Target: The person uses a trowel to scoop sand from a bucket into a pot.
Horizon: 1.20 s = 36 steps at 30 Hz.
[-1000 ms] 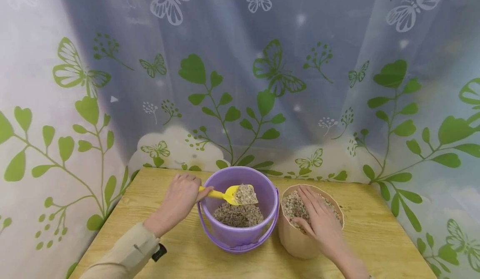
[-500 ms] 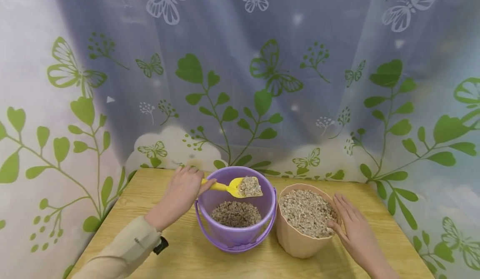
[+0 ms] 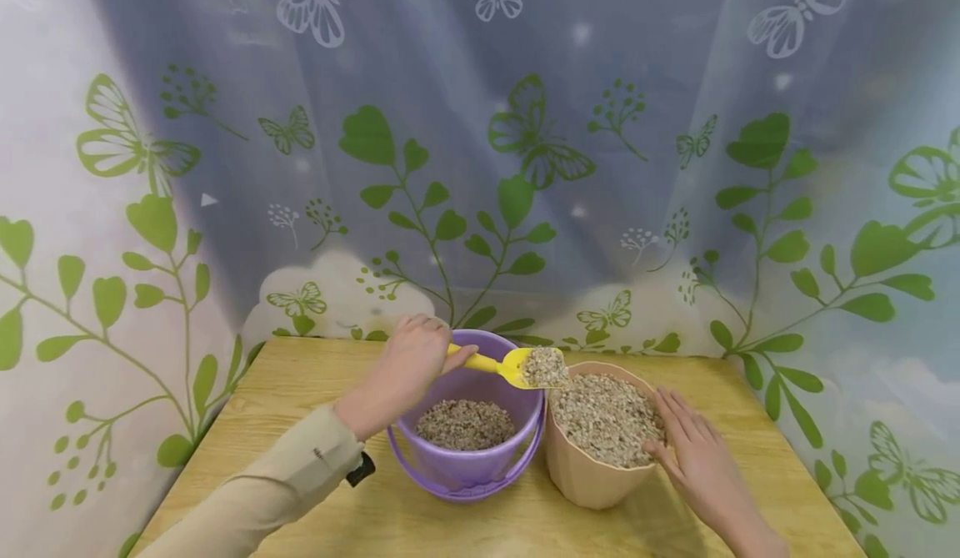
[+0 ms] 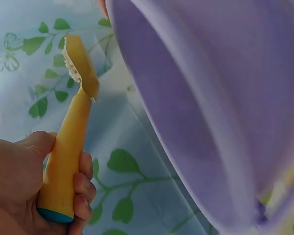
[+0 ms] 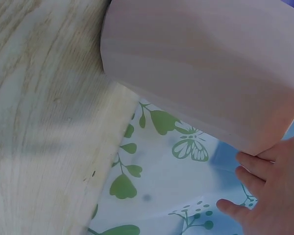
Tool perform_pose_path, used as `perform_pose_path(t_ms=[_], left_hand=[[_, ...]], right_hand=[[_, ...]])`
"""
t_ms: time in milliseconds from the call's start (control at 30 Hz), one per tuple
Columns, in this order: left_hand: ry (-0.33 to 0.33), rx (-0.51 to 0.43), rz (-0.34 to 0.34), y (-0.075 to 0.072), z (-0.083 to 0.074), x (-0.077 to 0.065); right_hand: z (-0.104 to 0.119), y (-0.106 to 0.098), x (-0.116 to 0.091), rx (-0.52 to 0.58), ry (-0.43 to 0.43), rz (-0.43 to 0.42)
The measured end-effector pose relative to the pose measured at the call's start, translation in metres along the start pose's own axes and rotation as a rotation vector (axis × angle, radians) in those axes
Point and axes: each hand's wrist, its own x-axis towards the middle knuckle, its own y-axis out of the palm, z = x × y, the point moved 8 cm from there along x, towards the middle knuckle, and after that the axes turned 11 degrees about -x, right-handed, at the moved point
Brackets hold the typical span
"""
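My left hand [image 3: 408, 366] grips the yellow handle of a small shovel [image 3: 513, 366], whose blade carries a heap of gravel [image 3: 545, 366]. The blade is over the gap between a purple bucket [image 3: 468, 466] and a peach pot [image 3: 592, 487], its tip at the pot's rim. Coarse gravel [image 3: 465, 424] covers the bucket's bottom. The pot is filled nearly to its rim with similar gravel [image 3: 607, 416]. With fingers extended, my right hand [image 3: 697, 458] rests on the pot's right rim. In the left wrist view, fingers curl round the shovel's handle [image 4: 66, 156].
Bucket and pot stand side by side on a wooden table [image 3: 330, 500]. The bucket's purple handle [image 3: 465, 491] hangs down at its front. Behind and beside the table hangs a curtain [image 3: 420, 233] printed with leaves and butterflies.
My left hand has lifted the loaded shovel and carried it right, from over the bucket to the pot's rim. My right hand has moved off the pot's gravel onto its right rim.
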Motion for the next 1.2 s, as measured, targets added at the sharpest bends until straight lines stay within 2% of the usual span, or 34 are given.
perform_pose_path(t_ms=[333, 433, 733, 933, 1033, 1200], left_hand=[[0.034, -0.018, 0.066, 0.033, -0.036, 0.031], [0.054, 0.012, 0.093, 0.046, -0.046, 0.039], [0.153, 0.185, 0.160, 0.076, -0.072, 0.055], [0.181, 0.263, 0.241, 0.094, -0.086, 0.063], [0.200, 0.286, 0.255, 0.099, -0.093, 0.069], [0.225, 0.323, 0.235, 0.100, -0.103, 0.078]], right_hand=[[0.001, 0.002, -0.002, -0.004, -0.008, -0.033], [0.001, 0.003, -0.003, 0.000, -0.003, -0.036], [0.002, 0.004, -0.005, 0.000, -0.016, -0.075], [0.002, 0.004, -0.006, 0.010, -0.005, -0.075], [0.003, 0.004, -0.006, 0.006, -0.008, -0.083], [0.002, 0.003, -0.005, 0.007, 0.001, -0.074]])
